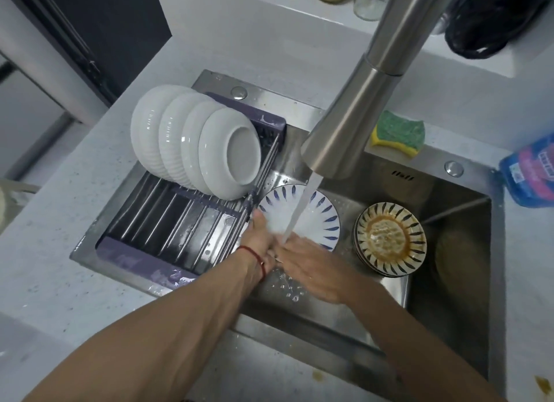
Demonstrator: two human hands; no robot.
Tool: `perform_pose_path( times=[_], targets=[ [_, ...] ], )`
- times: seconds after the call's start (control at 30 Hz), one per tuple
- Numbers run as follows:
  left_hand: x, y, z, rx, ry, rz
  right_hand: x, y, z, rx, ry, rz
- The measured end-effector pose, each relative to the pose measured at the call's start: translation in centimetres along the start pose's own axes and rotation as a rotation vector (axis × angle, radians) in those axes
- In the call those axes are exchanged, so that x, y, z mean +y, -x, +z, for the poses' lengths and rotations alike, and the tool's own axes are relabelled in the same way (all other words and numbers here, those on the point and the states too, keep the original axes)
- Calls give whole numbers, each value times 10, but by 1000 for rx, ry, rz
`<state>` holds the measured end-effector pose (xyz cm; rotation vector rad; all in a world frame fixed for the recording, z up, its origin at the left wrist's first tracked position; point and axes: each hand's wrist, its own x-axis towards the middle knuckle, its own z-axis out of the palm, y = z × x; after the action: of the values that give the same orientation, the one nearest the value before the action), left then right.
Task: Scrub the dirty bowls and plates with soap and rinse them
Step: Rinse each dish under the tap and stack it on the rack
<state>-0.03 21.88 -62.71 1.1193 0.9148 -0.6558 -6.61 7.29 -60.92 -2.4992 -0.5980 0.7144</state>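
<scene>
**Blue-leaf plate under the running tap**

Your left hand [260,236] grips the near-left rim of the blue-leaf plate [311,218], thumb up on the rim beside the drying rack [180,218]. Your right hand [311,266] lies flat and spread against the plate's near edge, fingers fairly straight, touching rather than clutching it. The hands meet just where the water stream [299,209] from the faucet [353,113] lands.

You hold the plate tilted over the sink [449,281], between the rack and a stack of dirty striped bowls [389,239] to its right; the top bowl holds brownish residue. Four white bowls [195,140] stand on edge in the rack. A green and yellow sponge [400,133] rests on the sink's back ledge, and a blue soap pouch [530,173] sits on the desk [54,209] at far right.
</scene>
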Motion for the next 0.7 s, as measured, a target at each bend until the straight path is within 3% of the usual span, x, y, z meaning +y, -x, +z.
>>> perform_pose_path(
  times=[0.1, 0.2, 0.3, 0.4, 0.47, 0.53, 0.6, 0.7],
  targets=[
    [-16, -11, -3, 46, 16, 10, 34, 21, -4, 97, 289, 148],
    [-23, 10, 11, -18, 51, 13, 25, -22, -2, 133, 314, 429],
    [-17, 9, 14, -62, 58, 16, -11, -61, -1, 174, 47, 333],
    [-9, 0, 6, -23, 45, 11, -19, -36, -1, 176, -284, 90],
    [-6, 1, 4, 32, -15, 24, -2, -4, 10, 175, -203, -57],
    [-6, 3, 9, 73, -163, 98, 28, 17, 29, 262, 25, -27],
    [-1, 12, 16, 132, -326, 199, 43, 17, 43, 356, 134, 145],
    [13, 14, 25, 95, -402, 264, 28, -2, 44, 530, 0, 221]
  ],
)
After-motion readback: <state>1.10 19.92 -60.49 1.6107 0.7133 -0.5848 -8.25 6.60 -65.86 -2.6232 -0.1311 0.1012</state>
